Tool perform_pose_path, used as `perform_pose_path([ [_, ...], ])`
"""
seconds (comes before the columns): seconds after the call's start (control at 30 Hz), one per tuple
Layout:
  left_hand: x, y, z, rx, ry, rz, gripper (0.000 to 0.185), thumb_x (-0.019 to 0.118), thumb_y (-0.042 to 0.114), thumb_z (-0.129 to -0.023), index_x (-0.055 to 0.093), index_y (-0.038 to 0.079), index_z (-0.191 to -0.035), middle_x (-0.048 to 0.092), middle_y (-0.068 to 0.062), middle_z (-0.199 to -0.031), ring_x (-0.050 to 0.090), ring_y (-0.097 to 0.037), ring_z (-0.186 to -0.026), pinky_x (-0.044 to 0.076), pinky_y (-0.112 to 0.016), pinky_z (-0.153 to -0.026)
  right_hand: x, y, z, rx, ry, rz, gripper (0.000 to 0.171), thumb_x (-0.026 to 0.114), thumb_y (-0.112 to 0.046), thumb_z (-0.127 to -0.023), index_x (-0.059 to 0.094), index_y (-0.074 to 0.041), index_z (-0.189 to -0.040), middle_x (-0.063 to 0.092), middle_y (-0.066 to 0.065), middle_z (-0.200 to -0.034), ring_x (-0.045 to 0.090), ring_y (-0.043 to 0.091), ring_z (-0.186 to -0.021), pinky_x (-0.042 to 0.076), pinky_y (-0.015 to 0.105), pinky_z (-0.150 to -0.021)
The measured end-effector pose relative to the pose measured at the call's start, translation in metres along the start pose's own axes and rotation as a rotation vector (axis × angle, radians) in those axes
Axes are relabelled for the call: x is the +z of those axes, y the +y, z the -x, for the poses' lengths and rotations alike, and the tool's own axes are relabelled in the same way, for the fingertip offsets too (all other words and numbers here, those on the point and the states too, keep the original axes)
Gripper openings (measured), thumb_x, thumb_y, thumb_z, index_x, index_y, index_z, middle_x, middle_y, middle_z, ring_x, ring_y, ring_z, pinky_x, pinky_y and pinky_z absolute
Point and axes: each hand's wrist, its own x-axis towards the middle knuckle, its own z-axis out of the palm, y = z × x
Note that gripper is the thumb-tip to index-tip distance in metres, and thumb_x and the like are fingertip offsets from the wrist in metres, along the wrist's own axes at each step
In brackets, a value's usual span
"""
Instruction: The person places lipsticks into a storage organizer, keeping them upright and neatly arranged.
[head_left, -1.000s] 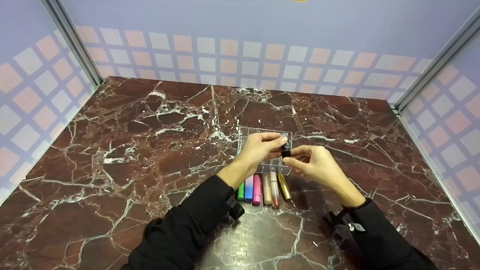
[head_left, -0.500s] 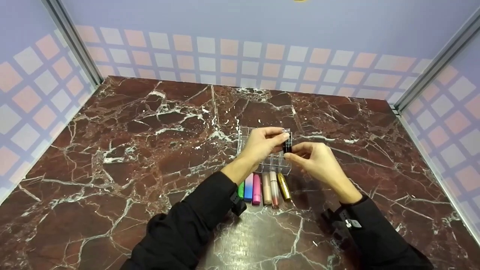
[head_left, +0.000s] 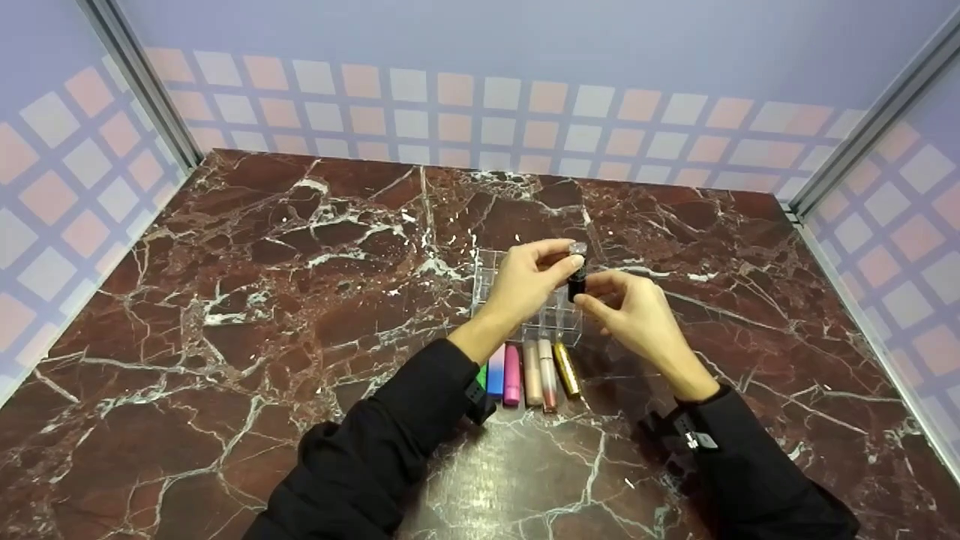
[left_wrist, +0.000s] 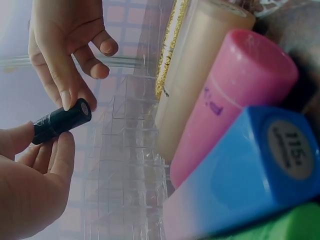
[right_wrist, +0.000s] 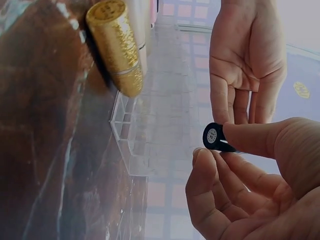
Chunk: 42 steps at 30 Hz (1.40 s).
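A small black lipstick tube [head_left: 576, 285] hangs upright above a clear acrylic organizer [head_left: 551, 322]. My left hand [head_left: 555, 270] pinches its upper end and my right hand [head_left: 600, 300] pinches its lower end. The left wrist view shows the tube [left_wrist: 60, 121] lying between my left thumb and fingers [left_wrist: 62, 150], with a right fingertip [left_wrist: 65, 97] on its round end. Seen from the right wrist, my right thumb and fingers [right_wrist: 250, 140] grip the labelled end of the tube [right_wrist: 214, 136], and the left palm [right_wrist: 247, 55] hangs above it. The organizer's cells [left_wrist: 125, 165] look empty.
Several tubes lie side by side in front of the organizer: blue [head_left: 496, 371], pink [head_left: 512, 373], beige [head_left: 532, 373], a gloss [head_left: 547, 375] and gold [head_left: 567, 369]. A green one [left_wrist: 280, 225] is partly under my left sleeve. Checked walls enclose the marble table [head_left: 225, 315].
Both hands have carried the black tube a little farther away and higher, from the organizer's near edge to above its back part. The row of tubes has not moved.
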Motion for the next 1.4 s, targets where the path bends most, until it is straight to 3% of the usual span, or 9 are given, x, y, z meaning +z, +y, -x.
perform_pose_path([
  [0.2,0.002,-0.003,-0.003,0.125,-0.012,-0.165,0.032,0.071,0.013,-0.096,0.068,0.001,-0.127,0.075,-0.007,-0.108,0.069,-0.011,-0.089,0.056,-0.021,-0.082,-0.002,0.001,-0.001,0.022,0.002,-0.019,0.031,0.072,-0.015,-0.096,0.067,0.001,-0.122,0.074,0.014,-0.107,0.071,0.036,-0.072,0.06,0.044,-0.055],
  [0.33,0.004,-0.006,-0.004,0.178,-0.019,-0.211,0.033,0.071,0.011,-0.096,0.067,0.001,-0.127,0.075,-0.009,-0.11,0.069,-0.01,-0.09,0.057,-0.02,-0.082,-0.003,0.002,0.0,0.031,-0.014,-0.029,0.031,0.068,-0.012,-0.098,0.066,0.0,-0.127,0.073,0.016,-0.113,0.07,0.039,-0.067,0.059,0.04,-0.052],
  [0.43,0.005,-0.007,-0.004,0.184,-0.015,-0.233,0.035,0.071,0.013,-0.096,0.066,0.002,-0.129,0.074,-0.009,-0.113,0.069,-0.01,-0.091,0.056,-0.019,-0.082,-0.003,0.003,0.001,0.028,-0.02,-0.026,0.035,0.066,-0.011,-0.099,0.064,-0.001,-0.132,0.07,0.017,-0.121,0.071,0.038,-0.067,0.059,0.036,-0.05],
  [0.87,0.006,-0.013,-0.004,0.215,-0.006,-0.295,0.037,0.069,0.013,-0.097,0.064,0.001,-0.132,0.071,-0.012,-0.122,0.071,-0.01,-0.097,0.054,-0.015,-0.085,-0.001,0.003,0.002,0.012,-0.043,-0.018,0.042,0.064,-0.007,-0.099,0.057,0.0,-0.14,0.065,0.019,-0.131,0.071,0.038,-0.073,0.061,0.045,-0.059],
  [1.1,0.005,-0.015,-0.004,0.245,-0.003,-0.309,0.036,0.069,0.011,-0.097,0.064,0.0,-0.131,0.071,-0.014,-0.121,0.071,-0.014,-0.099,0.054,-0.016,-0.086,-0.001,0.004,0.003,-0.001,-0.049,0.014,0.045,0.063,-0.008,-0.098,0.056,-0.002,-0.143,0.064,0.018,-0.133,0.072,0.036,-0.07,0.059,0.032,-0.053],
  [1.4,0.003,-0.017,-0.004,0.224,-0.02,-0.387,0.037,0.069,0.014,-0.098,0.064,0.003,-0.133,0.068,-0.013,-0.127,0.07,-0.013,-0.101,0.053,-0.015,-0.087,0.001,0.008,0.003,-0.021,-0.061,0.034,0.044,0.064,-0.008,-0.099,0.055,0.003,-0.141,0.062,0.022,-0.133,0.069,0.033,-0.066,0.057,0.027,-0.053],
])
